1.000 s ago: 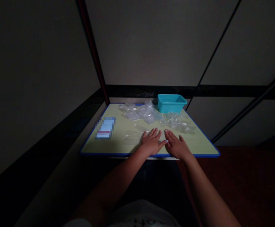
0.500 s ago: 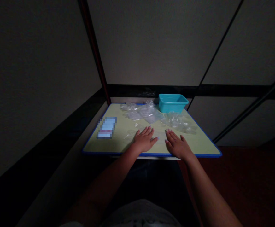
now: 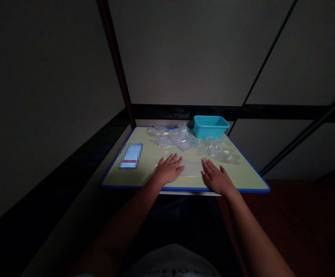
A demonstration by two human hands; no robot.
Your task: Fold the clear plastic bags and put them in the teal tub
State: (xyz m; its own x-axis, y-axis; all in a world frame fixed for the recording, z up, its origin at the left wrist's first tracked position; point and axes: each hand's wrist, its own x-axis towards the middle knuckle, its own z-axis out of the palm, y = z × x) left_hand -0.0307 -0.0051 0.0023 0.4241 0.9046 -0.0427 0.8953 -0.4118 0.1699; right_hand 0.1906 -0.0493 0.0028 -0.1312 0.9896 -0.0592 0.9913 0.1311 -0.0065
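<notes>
A clear plastic bag (image 3: 192, 168) lies flat near the front of the table, its outline faint against the pale top. Pressed on its left part is my left hand (image 3: 169, 169), palm down with the fingers spread. My right hand (image 3: 216, 177) rests palm down at the bag's right end, fingers stretched out, and grips nothing. Beyond my hands lie crumpled clear plastic bags (image 3: 181, 138) at the back, and more crumpled clear plastic (image 3: 218, 151) sits to the right.
A turquoise plastic basin (image 3: 210, 129) stands at the back right corner. On the left lies a pixelated phone-like object (image 3: 131, 156). The small table (image 3: 144, 177) has a blue edge and stands against a wall (image 3: 184, 54).
My left hand has slid to the left over the flat bag, widening the gap between my hands. My right hand has stayed in place.
</notes>
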